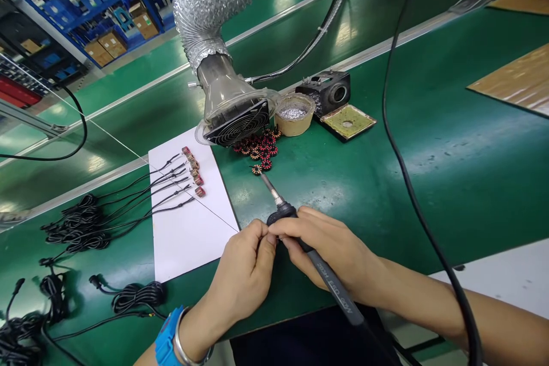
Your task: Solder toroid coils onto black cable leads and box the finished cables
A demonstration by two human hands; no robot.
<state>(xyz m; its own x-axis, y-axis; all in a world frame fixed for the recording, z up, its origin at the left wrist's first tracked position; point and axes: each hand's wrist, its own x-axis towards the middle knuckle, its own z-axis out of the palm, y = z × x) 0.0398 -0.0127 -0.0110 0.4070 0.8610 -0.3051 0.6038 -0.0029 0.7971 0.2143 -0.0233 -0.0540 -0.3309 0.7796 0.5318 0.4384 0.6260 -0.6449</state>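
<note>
My right hand (332, 251) is wrapped round the handle of a soldering iron (330, 277), tilted with its metal tip pointing away from me. The tip ends close to a small ring coil (256, 170); I cannot tell whether they touch. My left hand (249, 269) is closed in a pinch, its fingertips meeting those of my right hand. A thin solder wire (193, 197) runs from the upper left down to my left hand. Whatever else sits between the fingertips is hidden. Behind the iron lies a pile of red and black ring coils (263, 151).
A fume hose (218, 86) hangs over the coils. Behind stand a bowl of solder (295, 114) and an iron stand with a yellow sponge (348, 122). Black cables (81, 223) with coils lie left, partly on a white board (180, 246). A black cord (403, 166) hangs right.
</note>
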